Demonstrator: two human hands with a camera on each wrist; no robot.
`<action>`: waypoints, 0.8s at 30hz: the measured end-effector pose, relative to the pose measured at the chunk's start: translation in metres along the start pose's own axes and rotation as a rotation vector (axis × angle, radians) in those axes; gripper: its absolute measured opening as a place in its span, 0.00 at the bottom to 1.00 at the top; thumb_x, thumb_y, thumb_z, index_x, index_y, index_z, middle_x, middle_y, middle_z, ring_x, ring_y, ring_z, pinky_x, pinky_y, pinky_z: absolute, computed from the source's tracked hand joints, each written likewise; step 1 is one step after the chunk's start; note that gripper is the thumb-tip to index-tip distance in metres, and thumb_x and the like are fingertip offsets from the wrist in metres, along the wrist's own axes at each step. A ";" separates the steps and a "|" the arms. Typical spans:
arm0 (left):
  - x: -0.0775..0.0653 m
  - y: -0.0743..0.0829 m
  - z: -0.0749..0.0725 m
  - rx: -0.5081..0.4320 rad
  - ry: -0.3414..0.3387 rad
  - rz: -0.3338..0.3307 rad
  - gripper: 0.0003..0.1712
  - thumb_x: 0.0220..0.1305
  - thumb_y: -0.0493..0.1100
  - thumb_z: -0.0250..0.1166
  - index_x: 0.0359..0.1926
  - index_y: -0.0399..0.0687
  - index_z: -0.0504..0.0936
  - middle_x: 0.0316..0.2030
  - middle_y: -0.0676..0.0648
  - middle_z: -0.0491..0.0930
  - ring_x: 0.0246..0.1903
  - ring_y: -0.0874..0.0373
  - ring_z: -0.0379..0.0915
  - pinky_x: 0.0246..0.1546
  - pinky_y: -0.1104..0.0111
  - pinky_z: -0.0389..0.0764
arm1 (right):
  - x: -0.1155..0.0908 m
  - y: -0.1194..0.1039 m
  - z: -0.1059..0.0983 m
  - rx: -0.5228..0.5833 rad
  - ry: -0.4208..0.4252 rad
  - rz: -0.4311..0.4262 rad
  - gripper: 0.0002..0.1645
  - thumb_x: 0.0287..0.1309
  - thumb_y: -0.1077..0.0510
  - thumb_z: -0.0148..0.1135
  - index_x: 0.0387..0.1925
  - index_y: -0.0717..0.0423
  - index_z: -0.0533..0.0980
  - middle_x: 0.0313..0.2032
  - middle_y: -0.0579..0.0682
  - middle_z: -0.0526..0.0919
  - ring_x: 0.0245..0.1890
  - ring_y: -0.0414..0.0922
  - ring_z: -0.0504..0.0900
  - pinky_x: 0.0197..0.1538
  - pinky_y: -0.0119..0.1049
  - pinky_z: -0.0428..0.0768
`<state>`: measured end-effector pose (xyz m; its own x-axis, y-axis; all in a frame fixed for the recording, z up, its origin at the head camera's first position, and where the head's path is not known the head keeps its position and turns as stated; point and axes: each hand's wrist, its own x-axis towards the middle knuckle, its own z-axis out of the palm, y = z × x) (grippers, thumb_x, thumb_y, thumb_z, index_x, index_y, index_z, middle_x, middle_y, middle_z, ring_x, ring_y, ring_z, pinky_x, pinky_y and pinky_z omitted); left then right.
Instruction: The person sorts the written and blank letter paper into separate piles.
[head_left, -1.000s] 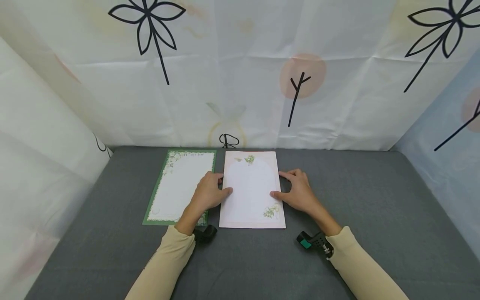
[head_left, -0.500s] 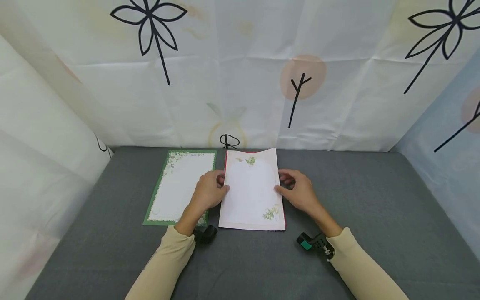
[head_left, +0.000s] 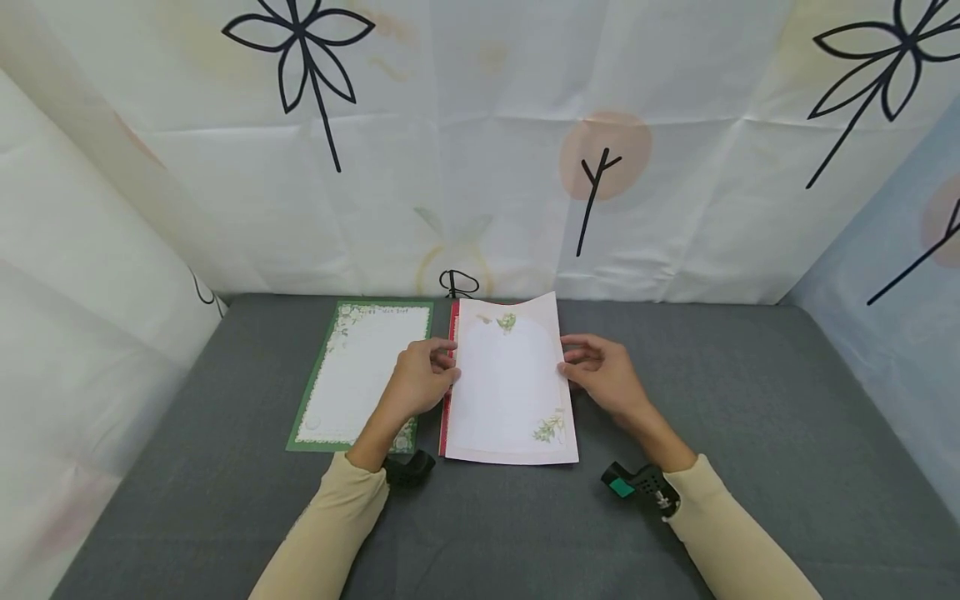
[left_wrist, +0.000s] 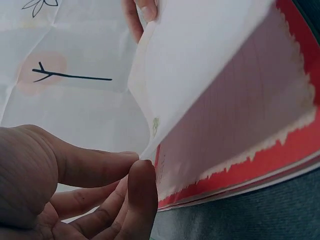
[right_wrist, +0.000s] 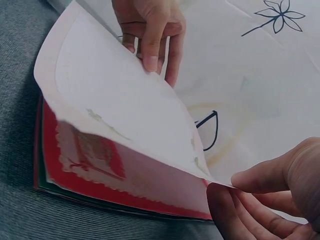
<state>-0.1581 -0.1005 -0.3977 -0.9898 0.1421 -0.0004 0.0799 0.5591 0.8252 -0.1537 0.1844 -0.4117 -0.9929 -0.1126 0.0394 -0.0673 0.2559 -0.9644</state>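
A pale pink sheet of paper (head_left: 510, 383) with green leaf prints is raised over a stack of paper whose top sheet has a red border (left_wrist: 300, 60). My left hand (head_left: 426, 375) pinches its left edge between thumb and forefinger. At the opposite edge, my right hand (head_left: 603, 375) pinches it the same way. Both wrist views show the sheet bowed and apart from the red-bordered sheet (right_wrist: 75, 182) below. Darker edges of more sheets show under that one in the right wrist view.
A green-bordered sheet (head_left: 360, 367) lies flat to the left, partly behind my left hand and wrist. Grey cloth (head_left: 712, 400) covers the table. A white printed curtain (head_left: 480, 150) hangs along the back edge, with more fabric at both sides.
The pink sheet has lifted off the stack and shifted slightly right, baring a red strip at the left. My right hand has moved a little right with it.
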 end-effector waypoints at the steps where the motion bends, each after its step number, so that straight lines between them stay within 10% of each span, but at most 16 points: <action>1: 0.000 0.001 0.000 -0.009 0.000 0.005 0.21 0.62 0.29 0.68 0.57 0.32 0.81 0.36 0.41 0.84 0.35 0.51 0.84 0.32 0.62 0.83 | 0.000 -0.002 -0.001 0.006 -0.001 0.000 0.26 0.60 0.72 0.66 0.60 0.72 0.75 0.42 0.68 0.82 0.30 0.39 0.84 0.36 0.35 0.84; 24: -0.003 0.023 0.028 -0.164 0.016 0.109 0.22 0.62 0.29 0.69 0.58 0.35 0.81 0.35 0.42 0.84 0.32 0.53 0.84 0.29 0.65 0.85 | -0.012 -0.016 -0.051 -0.023 0.023 -0.002 0.27 0.64 0.69 0.64 0.64 0.71 0.72 0.42 0.61 0.82 0.34 0.38 0.87 0.39 0.37 0.84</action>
<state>-0.1496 -0.0655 -0.3942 -0.9781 0.1813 0.1019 0.1681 0.4006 0.9007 -0.1456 0.2312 -0.3837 -0.9947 -0.0914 0.0472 -0.0710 0.2780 -0.9580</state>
